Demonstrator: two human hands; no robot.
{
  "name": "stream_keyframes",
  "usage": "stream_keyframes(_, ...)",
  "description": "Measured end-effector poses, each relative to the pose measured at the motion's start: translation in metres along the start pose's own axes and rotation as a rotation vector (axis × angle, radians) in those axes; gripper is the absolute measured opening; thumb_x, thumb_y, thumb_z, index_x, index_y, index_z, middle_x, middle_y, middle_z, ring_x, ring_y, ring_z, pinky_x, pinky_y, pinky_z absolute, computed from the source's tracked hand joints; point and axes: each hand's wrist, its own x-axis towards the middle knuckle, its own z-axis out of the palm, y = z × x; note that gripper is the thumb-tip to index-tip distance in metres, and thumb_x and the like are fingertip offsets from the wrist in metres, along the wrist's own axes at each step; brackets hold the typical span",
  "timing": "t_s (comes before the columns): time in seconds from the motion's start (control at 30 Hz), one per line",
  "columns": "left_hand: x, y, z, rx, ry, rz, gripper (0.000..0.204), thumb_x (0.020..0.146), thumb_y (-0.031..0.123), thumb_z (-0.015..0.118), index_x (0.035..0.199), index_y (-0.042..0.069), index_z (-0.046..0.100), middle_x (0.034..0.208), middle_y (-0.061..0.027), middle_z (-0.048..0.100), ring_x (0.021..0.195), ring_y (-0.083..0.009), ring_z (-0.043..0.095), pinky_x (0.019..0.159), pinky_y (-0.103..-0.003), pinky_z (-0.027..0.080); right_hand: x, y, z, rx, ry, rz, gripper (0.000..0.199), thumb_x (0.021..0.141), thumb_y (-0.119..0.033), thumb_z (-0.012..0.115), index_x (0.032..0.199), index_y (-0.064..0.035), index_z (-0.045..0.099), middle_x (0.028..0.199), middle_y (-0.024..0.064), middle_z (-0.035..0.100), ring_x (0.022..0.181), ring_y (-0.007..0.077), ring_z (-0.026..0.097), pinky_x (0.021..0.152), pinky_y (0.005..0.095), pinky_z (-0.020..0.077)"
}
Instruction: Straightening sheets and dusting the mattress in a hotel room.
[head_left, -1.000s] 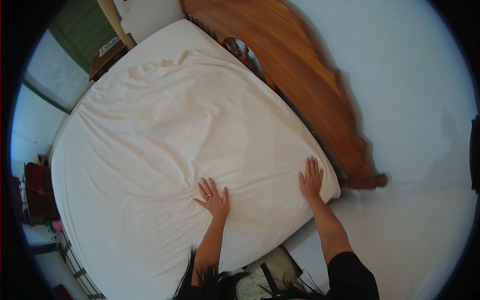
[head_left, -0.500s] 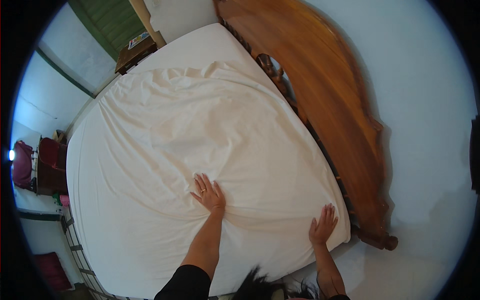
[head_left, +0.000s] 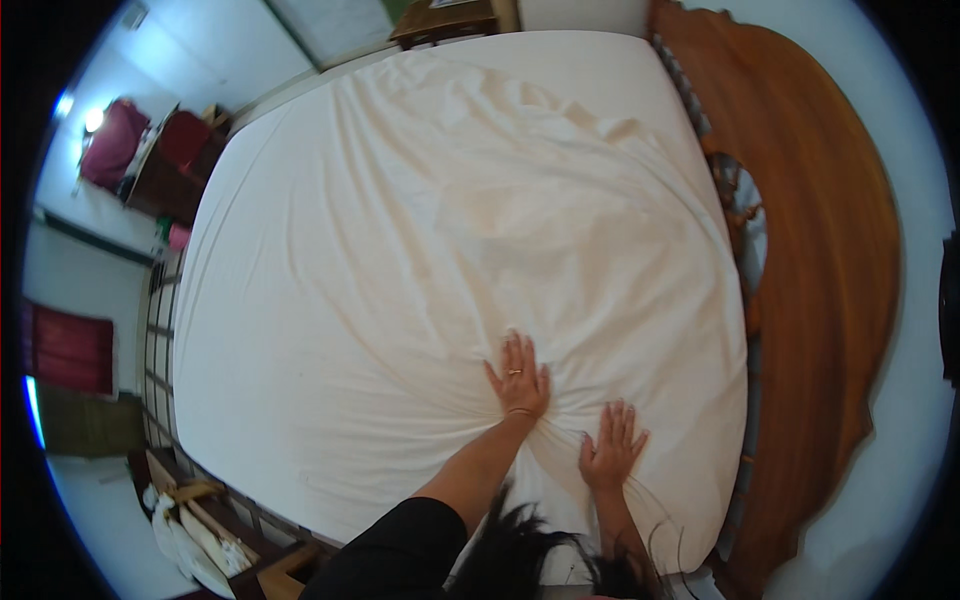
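Observation:
A cream bedsheet (head_left: 400,260) covers most of the mattress, with folds fanning out from my hands and a bunched edge toward the far side. My left hand (head_left: 522,380) presses flat on it, fingers spread and a ring on one finger. To its right and a little nearer, my right hand (head_left: 612,450) also lies flat on the sheet, fingers apart. Neither hand grips the cloth. Strands of dark hair hang at the lower edge and cover part of my right forearm.
A carved wooden headboard (head_left: 820,260) runs along the right side against a pale wall. Beyond the far edge stands a small wooden table (head_left: 445,22). At left are a desk with a red chair (head_left: 185,140), a slatted bed frame edge (head_left: 160,330) and a shelf with cloth (head_left: 205,535).
My right hand has moved left across the sheet, closer to my left hand. The view has turned, so the headboard now stands more upright at right.

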Motion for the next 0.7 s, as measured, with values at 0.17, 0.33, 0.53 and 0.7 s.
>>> stream_keyframes(0.17, 0.001, -0.006, -0.006, -0.11, 0.033, 0.057, 0.059, 0.087, 0.035, 0.042, 0.139, 0.014, 0.026, 0.148, -0.0068, 0.015, 0.135, -0.0221, 0.016, 0.104, -0.057, 0.001, -0.006, -0.005, 0.009, -0.116, 0.044, -0.002, 0.059, 0.08, -0.031, 0.046, 0.133, -0.006, 0.037, 0.142, 0.0116, 0.03, 0.133, 0.0311, 0.021, 0.105, 0.0547, 0.0048)
stream_keyframes(0.33, 0.003, -0.037, -0.042, -0.363, -0.102, 0.289, 0.061, 0.087, 0.036, 0.045, 0.137, 0.008, 0.027, 0.145, -0.0073, 0.023, 0.133, -0.0199, 0.023, 0.103, -0.058, 0.007, -0.015, -0.014, 0.026, -0.227, 0.064, 0.026, 0.062, 0.08, -0.027, 0.046, 0.136, -0.0065, 0.031, 0.145, 0.0104, 0.024, 0.135, 0.0281, 0.017, 0.105, 0.0546, 0.0071)
stream_keyframes(0.53, -0.044, -0.32, -0.12, -0.329, 0.086, 0.449, 0.054, 0.086, 0.025, 0.051, 0.135, 0.01, 0.033, 0.144, -0.0088, 0.025, 0.133, -0.0265, 0.023, 0.104, -0.059, 0.004, -0.025, -0.028, 0.039, -0.309, 0.068, 0.044, 0.055, 0.09, -0.03, 0.038, 0.139, -0.0083, 0.024, 0.145, 0.0093, 0.023, 0.135, 0.0258, 0.016, 0.103, 0.0548, 0.0138)
stream_keyframes(0.7, -0.176, -0.649, -0.206, 0.182, 0.167, -0.483, 0.058, 0.085, 0.03, 0.048, 0.138, 0.015, 0.029, 0.146, -0.0076, 0.019, 0.136, -0.0254, 0.014, 0.098, -0.067, 0.003, -0.023, -0.142, 0.088, -0.328, 0.168, 0.516, 0.059, 0.092, -0.036, 0.039, 0.141, -0.0119, 0.018, 0.146, 0.0086, 0.022, 0.135, 0.027, 0.017, 0.1, 0.0582, 0.0167)
